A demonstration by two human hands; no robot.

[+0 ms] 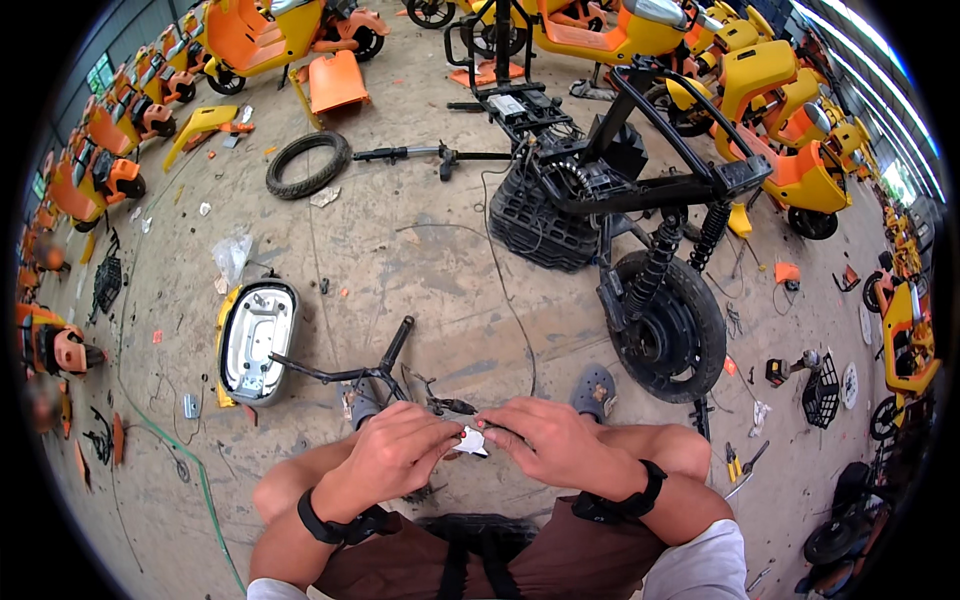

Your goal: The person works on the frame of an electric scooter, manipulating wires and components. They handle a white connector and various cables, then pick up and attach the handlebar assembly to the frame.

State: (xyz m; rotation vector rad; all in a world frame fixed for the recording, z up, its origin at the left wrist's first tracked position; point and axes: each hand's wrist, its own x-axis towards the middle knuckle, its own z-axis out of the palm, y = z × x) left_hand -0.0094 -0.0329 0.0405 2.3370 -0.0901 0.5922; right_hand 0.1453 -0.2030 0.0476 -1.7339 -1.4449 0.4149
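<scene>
My left hand and my right hand meet in front of my knees, fingers closed in pinches. Between the fingertips is a small white piece with a dark tip. Both hands appear to grip it, one from each side; its kind cannot be made out. Just beyond the fingers shows a slim black part, partly hidden by my hands. A dark bent metal tube frame lies past my left hand. One of its ends reaches over a grey-and-white scooter seat resting upside down on the floor.
A stripped black scooter frame with its rear wheel stands ahead to the right. A loose tyre lies at the far left. Yellow-handled pliers and a cordless power tool are on the right. Yellow-orange scooters line the surroundings.
</scene>
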